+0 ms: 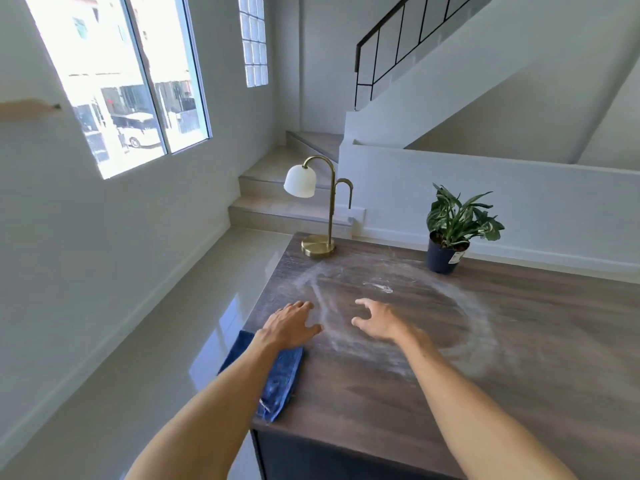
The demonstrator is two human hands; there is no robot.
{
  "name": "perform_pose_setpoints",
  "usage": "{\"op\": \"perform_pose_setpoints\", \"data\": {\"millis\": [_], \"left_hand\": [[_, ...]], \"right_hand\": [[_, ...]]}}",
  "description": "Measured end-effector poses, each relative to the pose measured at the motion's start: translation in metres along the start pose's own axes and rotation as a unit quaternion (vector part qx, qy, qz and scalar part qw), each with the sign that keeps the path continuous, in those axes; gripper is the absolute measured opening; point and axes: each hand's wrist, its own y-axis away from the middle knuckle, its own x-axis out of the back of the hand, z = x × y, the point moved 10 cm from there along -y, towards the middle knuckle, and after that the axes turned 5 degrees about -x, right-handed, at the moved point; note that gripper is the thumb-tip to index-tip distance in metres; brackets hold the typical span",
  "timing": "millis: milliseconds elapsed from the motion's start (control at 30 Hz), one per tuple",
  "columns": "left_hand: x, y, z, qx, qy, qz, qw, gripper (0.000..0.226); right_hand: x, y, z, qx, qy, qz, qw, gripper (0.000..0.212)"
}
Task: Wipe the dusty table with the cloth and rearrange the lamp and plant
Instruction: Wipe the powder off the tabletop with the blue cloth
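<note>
Reaching out over the wooden table [519, 358], both of the person's bare hands hover above its dusty top with nothing in either of them. The left hand [289, 325] is palm-down near the table's left edge, fingers fairly straight and spread a little, a ring on one finger; whether it touches the surface cannot be told. The right hand [379, 322] is just beside it, apart from it, fingers loosely curled and spread like a claw — empty.

The blue cloth [278, 382] lies crumpled on the near left corner of the table, partly under the left forearm, one end hanging over the edge. White dust [478, 317] is smeared in a broad ring across the middle of the tabletop, with a small brighter clump toward the far side.

The brass desk lamp [320, 216] with its white dome shade stands upright at the far left corner. The potted plant [450, 233] — green, white-streaked leaves in a dark pot bearing a label — stands upright along the far edge, well to the right of the lamp.

Behind the table a staircase [277, 192] with a black railing climbs to the right, and a large window [114, 74] is on the left wall.
</note>
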Motion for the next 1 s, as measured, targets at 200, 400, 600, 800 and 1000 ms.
{"op": "perform_pose_setpoints", "data": {"millis": [200,400,600,800,1000], "left_hand": [[0.013,0.052,-0.071,0.033,-0.005,0.012,0.999,0.062],[0.009,0.085,-0.111,0.048,-0.014,0.010,0.999,0.054],[-0.004,0.089,-0.125,0.054,0.007,0.002,0.999,0.040],[-0.009,0.077,-0.138,0.053,0.008,0.034,0.998,0.032],[-0.008,0.069,-0.143,0.039,0.052,0.076,0.995,0.014]], "right_hand": [[-0.051,0.006,-0.065,0.036,0.026,-0.028,0.999,0.063],[-0.093,0.015,-0.095,0.047,0.037,-0.046,0.997,0.061],[-0.122,0.017,-0.104,0.047,0.043,-0.062,0.996,0.063],[-0.133,0.012,-0.101,0.045,0.048,-0.039,0.997,0.058],[-0.127,0.019,-0.102,0.088,-0.007,0.054,0.995,0.017]]}}
